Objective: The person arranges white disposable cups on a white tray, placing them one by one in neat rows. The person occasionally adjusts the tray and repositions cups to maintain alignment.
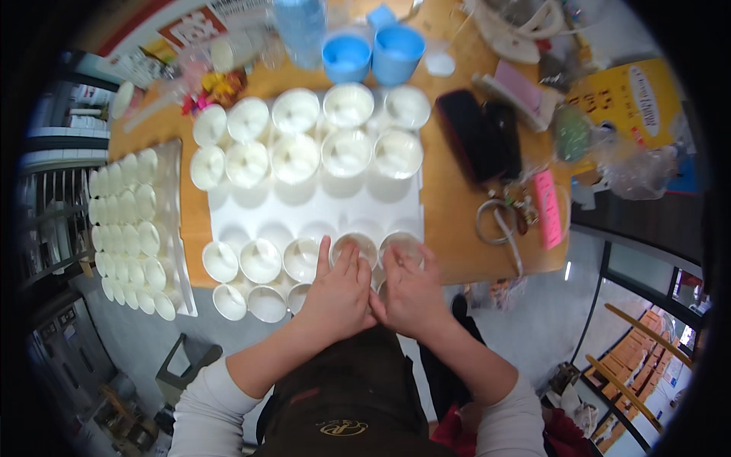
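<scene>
Rows of white cups (295,158) stand on a white tray (314,214) before me, several at its far side and several along its near edge. My left hand (340,291) lies over the near rows, its fingertips at the mouth of a cup (365,243). Beside it my right hand (412,291) reaches over the rightmost near cup (402,237), fingers bent at its rim. The thumbs are close together. The palms hide some near cups, and whether the fingers grip anything is not plain.
A second tray (184,257) of white cups stands at the left. Blue cups (346,57) are beyond the far row. To the right lie a dark case (468,134), a pink strip (547,208), a metal ring (482,223) and a yellow package (622,108). The wooden table's (457,251) near edge shows at right.
</scene>
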{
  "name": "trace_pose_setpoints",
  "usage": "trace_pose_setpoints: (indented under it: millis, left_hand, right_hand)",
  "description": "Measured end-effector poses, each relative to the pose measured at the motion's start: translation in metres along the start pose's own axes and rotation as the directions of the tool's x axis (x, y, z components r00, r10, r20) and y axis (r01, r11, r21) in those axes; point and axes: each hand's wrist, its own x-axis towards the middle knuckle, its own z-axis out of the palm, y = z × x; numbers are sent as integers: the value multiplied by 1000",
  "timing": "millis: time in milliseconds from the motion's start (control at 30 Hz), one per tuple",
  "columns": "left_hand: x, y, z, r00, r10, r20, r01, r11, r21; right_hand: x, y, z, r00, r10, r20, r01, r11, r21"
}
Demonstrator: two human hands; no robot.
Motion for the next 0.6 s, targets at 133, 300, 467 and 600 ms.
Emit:
trace_pose_setpoints:
  millis: [133,300,467,600]
  left_hand:
    - [5,5,-13,991,-86,106,95,993,-77]
    - [11,1,-22,981,-137,134,145,988,-51]
    - [6,7,-28,984,-173,-36,169,981,-100]
    - [-2,23,-46,952,-182,-248,147,978,-151]
  right_hand:
    - [-10,24,-21,965,56,-255,-20,990,139]
    - [-40,127,-53,644,643,-414,-543,766,345]
    - [-50,172,-26,927,298,-230,-318,946,-57]
    - [-37,165,-23,807,469,-359,-381,878,290]
